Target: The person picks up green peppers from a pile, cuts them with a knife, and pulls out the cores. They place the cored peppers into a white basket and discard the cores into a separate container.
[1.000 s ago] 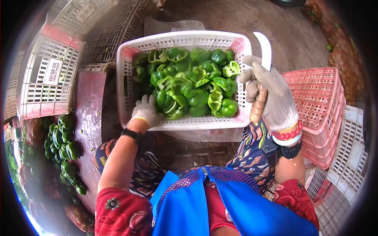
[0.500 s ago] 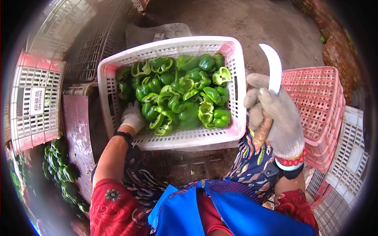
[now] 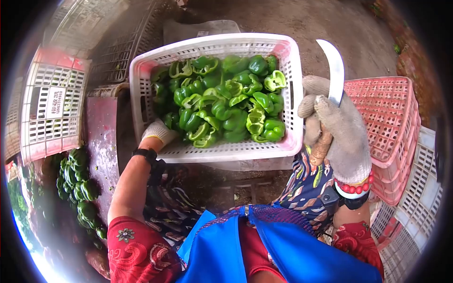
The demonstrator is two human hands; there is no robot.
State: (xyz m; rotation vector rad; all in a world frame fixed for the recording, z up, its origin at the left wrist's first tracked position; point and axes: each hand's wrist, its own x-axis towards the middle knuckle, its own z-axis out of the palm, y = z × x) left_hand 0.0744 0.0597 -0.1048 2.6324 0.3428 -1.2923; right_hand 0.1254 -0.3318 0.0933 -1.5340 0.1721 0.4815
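Note:
A white plastic crate (image 3: pixel 217 155) with pink-stained ends stands before me, filled with green bell peppers (image 3: pixel 222 111), many cut open to show pale insides. My left hand (image 3: pixel 159 132), in a light knit glove, reaches over the near left corner into the crate beside the peppers. Its fingers are hidden, so whether they grip anything does not show. To the right of the crate, my right hand (image 3: pixel 342 129) wears a soiled glove and is closed round the wooden handle of a curved knife (image 3: pixel 336 70). The blade points up, apart from the crate.
Stacked pink crates (image 3: pixel 380 122) stand at the right, with white crates (image 3: pixel 422 174) beyond them. On the left are another white crate (image 3: pixel 54 108) with a label, a dark reddish board (image 3: pixel 101 141) and a heap of whole green peppers (image 3: pixel 75 179).
The crate appears slightly higher and farther right as the view shifts. My left hand has drawn back a little toward the crate's near left corner. My right hand keeps hold of the knife.

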